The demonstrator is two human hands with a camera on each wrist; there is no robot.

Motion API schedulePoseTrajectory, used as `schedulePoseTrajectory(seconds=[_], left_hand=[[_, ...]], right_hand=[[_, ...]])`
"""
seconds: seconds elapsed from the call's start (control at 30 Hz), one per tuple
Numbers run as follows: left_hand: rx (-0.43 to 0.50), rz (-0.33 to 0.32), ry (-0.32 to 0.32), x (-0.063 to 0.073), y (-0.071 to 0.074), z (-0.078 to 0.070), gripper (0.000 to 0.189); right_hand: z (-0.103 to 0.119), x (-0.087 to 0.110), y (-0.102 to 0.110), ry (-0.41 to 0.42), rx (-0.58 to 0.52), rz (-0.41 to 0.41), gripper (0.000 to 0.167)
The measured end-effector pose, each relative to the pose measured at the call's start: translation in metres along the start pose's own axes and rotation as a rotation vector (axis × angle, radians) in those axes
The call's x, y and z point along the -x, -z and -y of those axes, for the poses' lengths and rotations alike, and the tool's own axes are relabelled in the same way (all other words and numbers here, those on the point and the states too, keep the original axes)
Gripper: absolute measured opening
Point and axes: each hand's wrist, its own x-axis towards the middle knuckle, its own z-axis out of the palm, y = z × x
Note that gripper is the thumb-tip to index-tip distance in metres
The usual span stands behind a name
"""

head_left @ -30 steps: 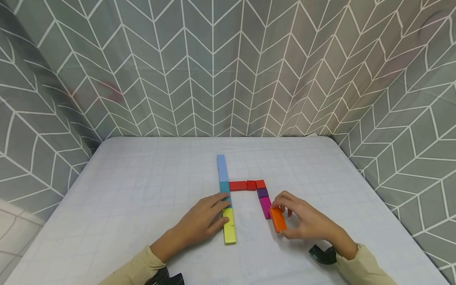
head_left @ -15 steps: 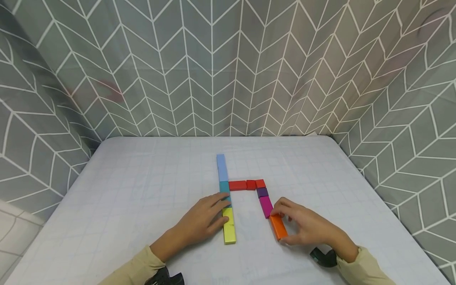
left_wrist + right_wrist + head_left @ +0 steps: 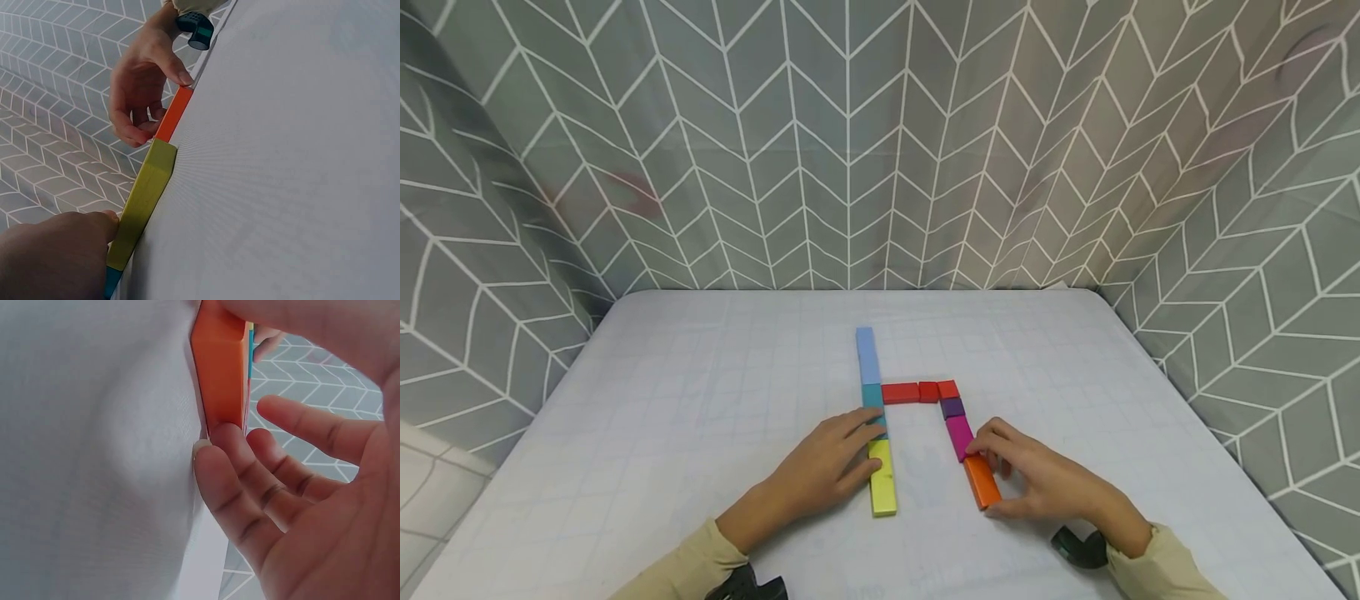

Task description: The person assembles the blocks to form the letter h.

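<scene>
An orange block [image 3: 982, 482] lies at the lower end of the slanted row on the right. My right hand [image 3: 1037, 471] holds it lengthwise, with the thumb at its near end and fingertips at its far end. Just beyond it lies a magenta block [image 3: 958, 437], touching or nearly so. My left hand [image 3: 820, 458] rests against the left column, its fingertips on the teal part [image 3: 872, 395] and its thumb on the yellow block [image 3: 883, 487]. The fingers partly cover the teal part. In the right wrist view the orange block [image 3: 219, 375] lies flat on the table.
A light blue block [image 3: 867, 354] tops the left column. Several red blocks [image 3: 901, 393] run rightward from the teal part to a purple block [image 3: 952, 407]. The white-covered table [image 3: 700, 358] ends at a patterned grey curtain [image 3: 820, 142].
My right hand has moved the orange block toward me and then slightly left, bringing it into line below the magenta block. My left hand has stayed in place.
</scene>
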Motion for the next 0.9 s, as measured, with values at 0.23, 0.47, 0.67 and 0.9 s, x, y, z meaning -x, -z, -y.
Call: schedulePoseTrajectory(seconds=[0.23,0.47,0.67,0.9], left_hand=[[-0.002,-0.008,-0.005,0.001,0.0,0.001,0.051],[-0.005,-0.012,0.001,0.002,-0.002,0.002,0.051],[0.006,-0.002,0.0,0.004,-0.002,0.001,0.051],[0.011,-0.008,0.006,-0.002,-0.002,-0.001,0.051]], right_hand=[[0.001,-0.001,0.0,0.005,-0.019,-0.005,0.057],[0.002,-0.001,0.0,0.007,-0.028,-0.012,0.056],[0.006,0.0,0.003,-0.015,0.017,-0.032,0.056],[0.005,-0.005,0.015,-0.062,0.138,-0.19,0.048]])
